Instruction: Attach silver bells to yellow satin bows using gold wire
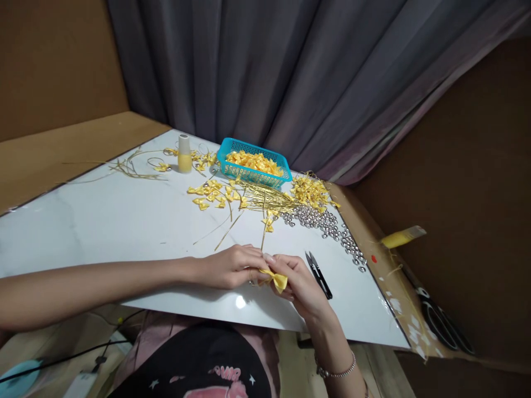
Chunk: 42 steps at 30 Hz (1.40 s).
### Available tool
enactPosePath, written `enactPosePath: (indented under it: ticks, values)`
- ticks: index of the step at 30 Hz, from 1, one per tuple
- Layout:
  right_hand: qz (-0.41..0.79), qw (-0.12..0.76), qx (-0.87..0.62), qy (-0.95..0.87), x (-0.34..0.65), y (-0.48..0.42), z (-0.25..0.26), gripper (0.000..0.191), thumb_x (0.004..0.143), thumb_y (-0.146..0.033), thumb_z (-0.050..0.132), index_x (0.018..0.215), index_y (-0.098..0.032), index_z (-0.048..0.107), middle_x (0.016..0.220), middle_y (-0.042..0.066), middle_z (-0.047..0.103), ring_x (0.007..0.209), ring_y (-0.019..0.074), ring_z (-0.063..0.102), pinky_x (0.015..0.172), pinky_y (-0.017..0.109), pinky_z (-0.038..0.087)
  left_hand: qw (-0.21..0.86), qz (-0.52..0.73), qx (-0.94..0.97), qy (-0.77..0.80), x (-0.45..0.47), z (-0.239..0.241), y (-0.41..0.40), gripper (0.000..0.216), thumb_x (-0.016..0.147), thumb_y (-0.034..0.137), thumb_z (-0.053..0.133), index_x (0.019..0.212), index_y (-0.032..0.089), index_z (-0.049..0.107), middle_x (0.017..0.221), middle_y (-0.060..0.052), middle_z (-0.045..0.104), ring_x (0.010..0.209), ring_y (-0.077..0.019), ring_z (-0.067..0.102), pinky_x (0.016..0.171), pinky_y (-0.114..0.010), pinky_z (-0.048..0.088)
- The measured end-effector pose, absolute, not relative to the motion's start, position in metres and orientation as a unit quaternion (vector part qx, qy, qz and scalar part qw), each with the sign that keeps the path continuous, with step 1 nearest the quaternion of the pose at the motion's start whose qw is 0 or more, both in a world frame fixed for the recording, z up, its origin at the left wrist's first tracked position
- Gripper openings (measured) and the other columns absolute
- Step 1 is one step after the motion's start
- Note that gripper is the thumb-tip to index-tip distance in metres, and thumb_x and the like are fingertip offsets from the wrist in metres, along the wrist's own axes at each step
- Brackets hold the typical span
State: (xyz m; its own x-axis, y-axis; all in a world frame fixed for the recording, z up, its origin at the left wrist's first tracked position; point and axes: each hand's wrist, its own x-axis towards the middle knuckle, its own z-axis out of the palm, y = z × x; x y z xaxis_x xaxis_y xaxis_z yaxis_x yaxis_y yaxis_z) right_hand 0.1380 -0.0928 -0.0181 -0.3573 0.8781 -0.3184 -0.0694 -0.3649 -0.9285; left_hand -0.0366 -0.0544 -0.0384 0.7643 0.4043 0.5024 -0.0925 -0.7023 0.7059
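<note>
Near the table's front edge, my left hand (240, 266) and my right hand (298, 279) meet around one yellow ribbon bow (279, 281). My right fingers pinch the bow, its wide end showing below the thumb. The left fingers are closed at the bow's other side, with a thin gold twist tie (264, 235) rising from between the hands. Just right of my right hand lies a pair of black thread snips (319, 276). Ahead are loose yellow bows (211, 189), a bundle of gold ties (267, 196) and many small silver rings (317, 218).
A blue basket (253, 178) full of yellow bows stands at the back. Left of it is a yellow-and-white bottle (185, 155). More bows with ties (309, 190) are heaped at the right. Black-handled scissors (443, 323) and a yellow thread spool (403, 236) are beyond the right edge.
</note>
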Motion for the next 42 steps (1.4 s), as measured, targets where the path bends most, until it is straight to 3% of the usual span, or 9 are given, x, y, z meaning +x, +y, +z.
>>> enactPosePath:
  ticks: [8, 18, 25, 34, 42]
  values:
    - [0.686, 0.359, -0.449, -0.446, 0.14, -0.094, -0.018, 0.045, 0.068, -0.046, 0.074, 0.052, -0.017, 0.044, 0.04, -0.011, 0.031, 0.036, 0.001, 0.017, 0.034, 0.017, 0.008, 0.354, 0.325, 0.873, 0.081, -0.036, -0.041, -0.053, 0.023, 0.095, 0.018, 0.04, 0.085, 0.016, 0.061, 0.076, -0.006, 0.064, 0.078, -0.0166, 0.055, 0.075, -0.03, 0.042]
    - [0.709, 0.289, -0.426, -0.482, 0.146, -0.092, -0.018, 0.047, 0.069, -0.049, 0.072, 0.05, -0.015, 0.046, 0.04, -0.011, 0.028, 0.036, 0.0004, 0.014, 0.037, 0.02, 0.006, 0.359, 0.318, 0.873, 0.087, -0.037, -0.044, -0.054, 0.024, 0.094, 0.016, 0.041, 0.081, 0.015, 0.061, 0.08, -0.009, 0.065, 0.08, -0.0175, 0.056, 0.076, -0.03, 0.043]
    - [0.699, 0.378, -0.43, -0.428, 0.135, -0.096, -0.021, 0.042, 0.069, -0.046, 0.072, 0.052, -0.013, 0.052, 0.04, -0.01, 0.029, 0.037, 0.0006, 0.013, 0.037, 0.02, 0.006, 0.407, 0.33, 0.846, 0.098, -0.038, -0.042, -0.051, 0.023, 0.093, 0.017, 0.044, 0.09, 0.012, 0.067, 0.083, -0.01, 0.066, 0.081, -0.0168, 0.057, 0.077, -0.03, 0.045]
    - [0.674, 0.45, -0.451, -0.374, 0.139, -0.084, -0.033, 0.05, 0.066, -0.039, 0.074, 0.041, -0.018, 0.036, 0.035, -0.01, 0.025, 0.032, 0.0017, 0.018, 0.036, 0.021, 0.006, 0.412, 0.328, 0.85, 0.021, -0.035, -0.037, -0.055, 0.023, 0.089, 0.009, 0.042, 0.091, 0.016, 0.064, 0.089, -0.011, 0.068, 0.089, -0.0184, 0.058, 0.087, -0.035, 0.044]
    - [0.636, 0.493, -0.47, -0.363, 0.17, -0.067, -0.023, 0.049, 0.072, -0.035, 0.071, 0.043, -0.019, 0.035, 0.036, -0.011, 0.023, 0.033, 0.0024, 0.017, 0.035, 0.021, 0.01, 0.497, 0.317, 0.791, 0.161, -0.038, -0.033, -0.053, 0.024, 0.094, 0.022, 0.044, 0.095, 0.013, 0.066, 0.099, -0.011, 0.069, 0.092, -0.0169, 0.063, 0.084, -0.03, 0.046]
